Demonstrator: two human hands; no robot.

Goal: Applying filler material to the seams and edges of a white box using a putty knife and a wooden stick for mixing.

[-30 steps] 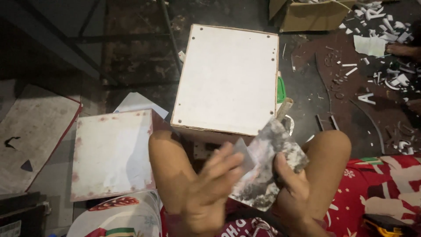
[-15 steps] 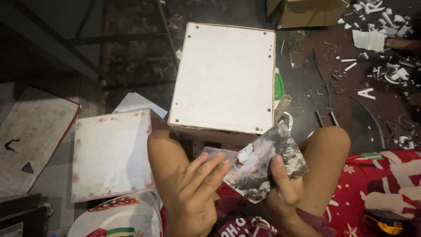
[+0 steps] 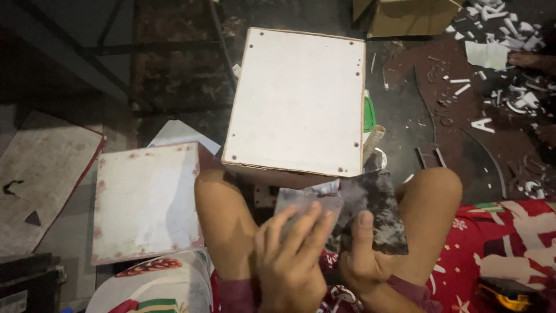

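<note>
Between my knees I hold a crumpled grey, dirty sheet (image 3: 370, 211) that looks like worn sandpaper or foil. My right hand (image 3: 362, 255) grips its lower edge, thumb up along the sheet. My left hand (image 3: 292, 255) lies flat on the sheet's paler left part (image 3: 304, 200), fingers spread upward. A white box-like board (image 3: 298, 101) with small screws at its corners stands just beyond the sheet, in front of my knees.
A stained white panel (image 3: 145, 200) lies at my left knee, a red-edged board (image 3: 40, 168) further left. White cut letters and scraps (image 3: 498, 64) litter dark ground at the right, near a cardboard box (image 3: 405, 14). Red patterned cloth (image 3: 504, 249) covers the right.
The sheet has come lower and flatter between my knees. My left hand has moved from its left edge onto its face, fingers spread. My right thumb now points up.
</note>
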